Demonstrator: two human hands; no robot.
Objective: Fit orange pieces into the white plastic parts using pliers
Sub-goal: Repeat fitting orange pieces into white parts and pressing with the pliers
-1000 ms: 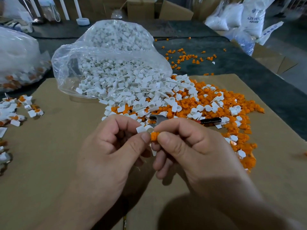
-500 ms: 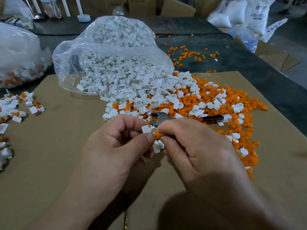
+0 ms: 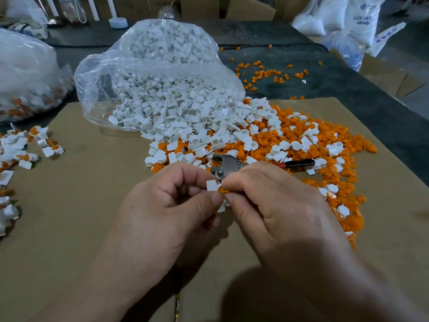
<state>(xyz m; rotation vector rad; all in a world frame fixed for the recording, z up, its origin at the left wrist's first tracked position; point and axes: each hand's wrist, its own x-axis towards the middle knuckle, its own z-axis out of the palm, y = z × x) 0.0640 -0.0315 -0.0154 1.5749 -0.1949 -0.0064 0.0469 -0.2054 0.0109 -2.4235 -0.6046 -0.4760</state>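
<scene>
Since a second ago the orange piece [image 3: 223,190] has gone from sitting plainly between the right thumb and forefinger to being pushed up against the white part [image 3: 212,185], so that only a sliver of orange shows. Both hands stay close together above the cardboard sheet [image 3: 81,205], and the pliers [image 3: 228,165] lie where they did. The left hand [image 3: 162,214] pinches the white part between thumb and forefinger, with its other fingers [image 3: 185,175] curled in beside it. The right hand [image 3: 278,212] has thumb and forefinger clamped on the orange piece, touching the white part from the right. Another bit of white plastic shows just below the pinch, between the two thumbs. The pliers rest just behind the hands on the near edge of the mixed pile [image 3: 301,140] of loose white and orange bits, metal head to the left, red and black handle pointing right. A clear bag [image 3: 162,66] of white parts lies open behind the pile, spilling onto the cardboard. Fitted white-and-orange pieces [image 3: 21,149] lie scattered at the left edge, near a second bag [image 3: 25,73]. A few orange bits dot the dark worktop [image 3: 348,94] beyond.
</scene>
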